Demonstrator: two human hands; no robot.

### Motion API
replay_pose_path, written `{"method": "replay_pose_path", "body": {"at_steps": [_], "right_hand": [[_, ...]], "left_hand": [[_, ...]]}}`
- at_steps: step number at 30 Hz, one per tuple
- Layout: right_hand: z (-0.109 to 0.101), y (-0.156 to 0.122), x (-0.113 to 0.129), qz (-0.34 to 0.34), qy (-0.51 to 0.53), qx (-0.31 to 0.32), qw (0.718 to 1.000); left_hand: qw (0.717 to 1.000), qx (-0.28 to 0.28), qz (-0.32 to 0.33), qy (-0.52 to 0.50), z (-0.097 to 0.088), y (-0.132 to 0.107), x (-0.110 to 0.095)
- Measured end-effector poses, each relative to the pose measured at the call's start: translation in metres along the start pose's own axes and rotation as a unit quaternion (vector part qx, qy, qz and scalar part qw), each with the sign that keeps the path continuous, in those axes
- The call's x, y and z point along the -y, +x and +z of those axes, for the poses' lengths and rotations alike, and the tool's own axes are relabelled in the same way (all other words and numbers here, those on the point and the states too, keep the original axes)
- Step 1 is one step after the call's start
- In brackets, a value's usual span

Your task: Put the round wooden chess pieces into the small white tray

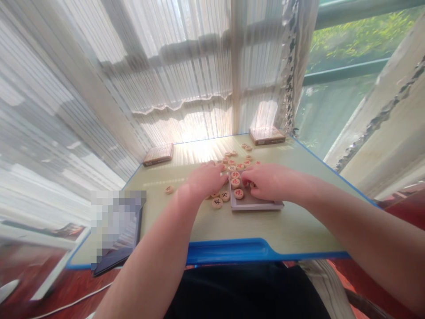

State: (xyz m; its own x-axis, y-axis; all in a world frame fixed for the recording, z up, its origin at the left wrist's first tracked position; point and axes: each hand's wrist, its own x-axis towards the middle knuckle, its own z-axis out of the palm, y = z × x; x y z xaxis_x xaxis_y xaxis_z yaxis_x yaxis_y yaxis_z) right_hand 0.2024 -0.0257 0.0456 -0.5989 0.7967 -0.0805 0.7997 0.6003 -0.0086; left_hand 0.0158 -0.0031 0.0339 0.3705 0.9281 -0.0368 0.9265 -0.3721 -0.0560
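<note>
Round wooden Chinese chess pieces [217,203] with red or black characters lie loose in the middle of the table. My left hand [207,179] is low over them, at the left side of a shallow box [257,207]. Its thumb and fingers are apart, and its palm side is hidden. Reaching into the box from the right, my right hand [270,181] has its fingers curled around a chess piece [253,185], which is partly covered. Along the box's left wall sit several red-marked pieces [238,193].
A brown flat box [158,154] lies at the table's back left, another brown box [267,135] at the back right. A dark tablet-like object [133,239], partly blurred out, rests at the left edge. One lone piece [169,189] lies left of my left hand. A blue rim [229,250] borders the front.
</note>
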Motion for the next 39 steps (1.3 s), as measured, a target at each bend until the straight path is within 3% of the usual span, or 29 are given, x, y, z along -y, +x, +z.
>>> {"method": "replay_pose_path", "body": {"at_steps": [9, 30, 39], "right_hand": [[-0.005, -0.001, -0.006, 0.141, -0.044, 0.017, 0.989], [-0.004, -0.007, 0.001, 0.058, 0.010, 0.022, 0.998], [-0.002, -0.001, -0.002, 0.083, 0.008, 0.027, 0.996]], "left_hand": [[1.000, -0.017, -0.018, -0.013, 0.007, 0.006, 0.006], [0.999, -0.026, -0.022, -0.024, 0.010, 0.011, 0.008], [0.999, -0.027, -0.021, -0.024, 0.010, 0.011, 0.009]]}}
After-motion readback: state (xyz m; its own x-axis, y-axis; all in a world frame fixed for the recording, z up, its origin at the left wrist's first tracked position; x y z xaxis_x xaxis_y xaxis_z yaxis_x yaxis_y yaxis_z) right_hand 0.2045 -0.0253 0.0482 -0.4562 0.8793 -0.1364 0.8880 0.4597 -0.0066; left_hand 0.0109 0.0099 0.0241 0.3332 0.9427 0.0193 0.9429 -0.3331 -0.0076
